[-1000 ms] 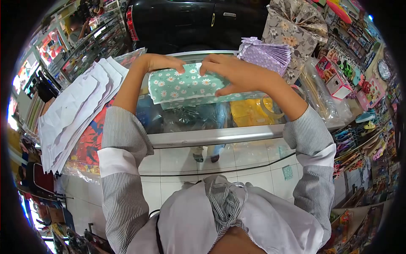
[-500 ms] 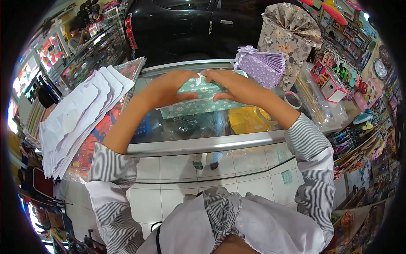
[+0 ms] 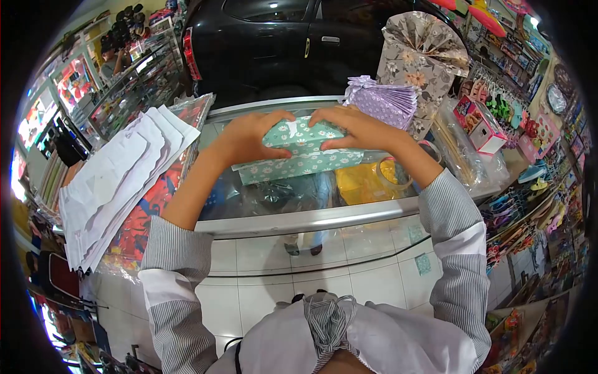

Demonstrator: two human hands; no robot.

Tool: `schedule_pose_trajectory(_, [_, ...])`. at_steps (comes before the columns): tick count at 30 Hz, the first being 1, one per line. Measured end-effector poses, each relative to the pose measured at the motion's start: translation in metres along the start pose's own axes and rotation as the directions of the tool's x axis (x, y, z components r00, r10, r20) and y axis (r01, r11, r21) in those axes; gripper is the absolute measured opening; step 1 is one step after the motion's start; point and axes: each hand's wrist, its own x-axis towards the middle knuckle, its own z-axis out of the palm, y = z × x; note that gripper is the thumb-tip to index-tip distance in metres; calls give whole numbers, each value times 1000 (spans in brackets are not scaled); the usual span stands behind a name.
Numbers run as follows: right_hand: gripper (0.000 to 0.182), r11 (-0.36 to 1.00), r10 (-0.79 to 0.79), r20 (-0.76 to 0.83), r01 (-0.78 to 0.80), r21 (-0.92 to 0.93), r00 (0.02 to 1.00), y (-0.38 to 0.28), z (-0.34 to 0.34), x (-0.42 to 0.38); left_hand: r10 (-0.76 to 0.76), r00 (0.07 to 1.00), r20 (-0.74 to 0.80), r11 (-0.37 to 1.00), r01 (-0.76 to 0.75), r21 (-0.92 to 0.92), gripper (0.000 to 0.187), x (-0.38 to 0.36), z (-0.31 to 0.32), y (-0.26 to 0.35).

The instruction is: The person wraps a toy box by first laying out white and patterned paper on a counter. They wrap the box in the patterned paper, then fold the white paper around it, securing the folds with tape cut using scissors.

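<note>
On the glass counter lies a parcel (image 3: 299, 167) in green paper printed with white daisies. My left hand (image 3: 254, 136) grips its left part, fingers over the far top edge and thumb on the near side. From the right, my right hand (image 3: 354, 129) holds it the same way, thumb pressing the paper. A small white patch (image 3: 292, 128) shows on the paper between my fingertips. Most of the far side is hidden by my hands. Just beyond my right hand stands a purple flowered package (image 3: 386, 106) with a pleated top.
White paper sheets (image 3: 112, 181) lie at the left. A grey floral package (image 3: 414, 75) with a fanned top stands back right, near a pink box (image 3: 483, 128). Tape rolls (image 3: 391, 177) sit by my right forearm. A black car (image 3: 268, 56) is behind the counter (image 3: 311, 219).
My right fingertips have shifted slightly right, away from my left ones, so more of the white patch shows. The whole view has tilted a little, and both hands still hold the parcel.
</note>
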Motion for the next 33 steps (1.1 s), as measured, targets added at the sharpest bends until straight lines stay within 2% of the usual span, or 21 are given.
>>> schedule_pose_trajectory(1, [47, 1000, 9, 17, -9, 9, 1000, 0, -2, 2, 16, 1000, -7, 1000, -16, 16, 64, 1, 0, -1])
schedule_pose_trajectory(4, [48, 979, 44, 158, -74, 192, 986, 5, -13, 11, -95, 986, 139, 986, 112, -123, 61, 9, -13, 0])
schedule_pose_trajectory(5, [47, 955, -62, 81, 35, 294, 995, 10, -12, 13, -115, 973, 201, 962, 160, -223, 60, 12, -16, -2])
schedule_pose_trajectory(7, [45, 894, 53, 253, -159, 418, 966, 4, -21, 18, -134, 935, 328, 876, 267, -403, 57, 14, -21, -9])
schedule_pose_trajectory(8, [44, 846, 98, 343, -260, 465, 934, 2, -23, 20, -137, 921, 364, 850, 298, -434, 57, 16, -21, -14])
schedule_pose_trajectory(12, [47, 873, 111, 266, -222, 434, 958, 30, -5, 29, -117, 875, 469, 780, 373, -502, 52, 25, -7, -43])
schedule_pose_trajectory(13, [61, 908, 93, 255, -187, 376, 963, 12, -13, 26, -122, 860, 496, 774, 395, -495, 53, 30, -7, -49])
schedule_pose_trajectory(16, [80, 976, 159, 197, -184, 114, 967, -26, -4, 10, -97, 846, 524, 731, 418, -540, 52, 35, -5, -55])
schedule_pose_trajectory(18, [91, 982, 39, 26, -34, -185, 999, -29, 16, -5, -75, 857, 509, 733, 394, -555, 53, 37, -1, -56])
schedule_pose_trajectory(20, [95, 954, -33, -33, 22, -299, 999, -26, 24, -11, -69, 867, 494, 755, 369, -542, 52, 39, 5, -67])
schedule_pose_trajectory(22, [94, 976, -25, -9, 23, -217, 1000, -26, 26, -9, -83, 872, 483, 762, 367, -533, 52, 38, 6, -66])
schedule_pose_trajectory(25, [90, 979, -19, -1, 18, -203, 1000, -27, 25, -11, -131, 864, 486, 770, 397, -499, 50, 35, 2, -56])
schedule_pose_trajectory(27, [88, 969, -31, -10, 28, -247, 999, -29, 27, -13, -156, 845, 511, 800, 412, -436, 44, 34, -2, -48])
schedule_pose_trajectory(31, [83, 950, -81, -22, 70, -303, 997, -33, 26, -13, -162, 857, 489, 834, 384, -396, 52, 27, -3, -44])
schedule_pose_trajectory(33, [79, 909, -119, -29, 97, -406, 992, -31, 24, -12, -186, 850, 493, 855, 387, -346, 59, 23, -4, -40])
